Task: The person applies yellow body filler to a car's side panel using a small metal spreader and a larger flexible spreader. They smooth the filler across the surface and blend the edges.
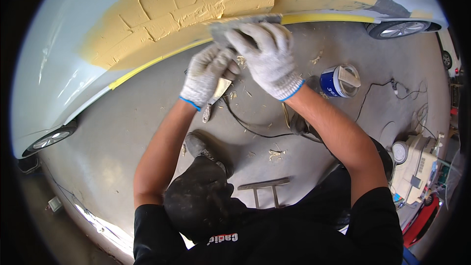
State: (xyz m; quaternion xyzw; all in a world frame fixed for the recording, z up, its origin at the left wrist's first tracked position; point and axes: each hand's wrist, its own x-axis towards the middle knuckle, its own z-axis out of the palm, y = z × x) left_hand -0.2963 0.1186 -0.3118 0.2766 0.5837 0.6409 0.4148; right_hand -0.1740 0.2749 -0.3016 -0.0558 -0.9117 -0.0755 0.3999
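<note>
Both my hands wear white knit gloves with blue cuffs. My right hand (265, 54) is closed on a flat grey spreader (221, 30) at the lower edge of a car panel coated with thick, ridged cream filler (176, 5). My left hand (208, 73) is closed just below and left of it, fingers curled near the spreader; what they grip is hidden. Beneath that hand a putty knife (207, 112) shows its handle and pale blade, partly covered by the glove. Yellow masking tape (137, 72) runs along the panel's bottom edge.
A blue-and-white tin (333, 81) stands right on the grey floor (108, 152), among filler scraps and black cables (240, 122). A cream machine (412, 167) is at far right. A metal stand (264, 185) is near my legs; car wheels (396, 29) flank the panel.
</note>
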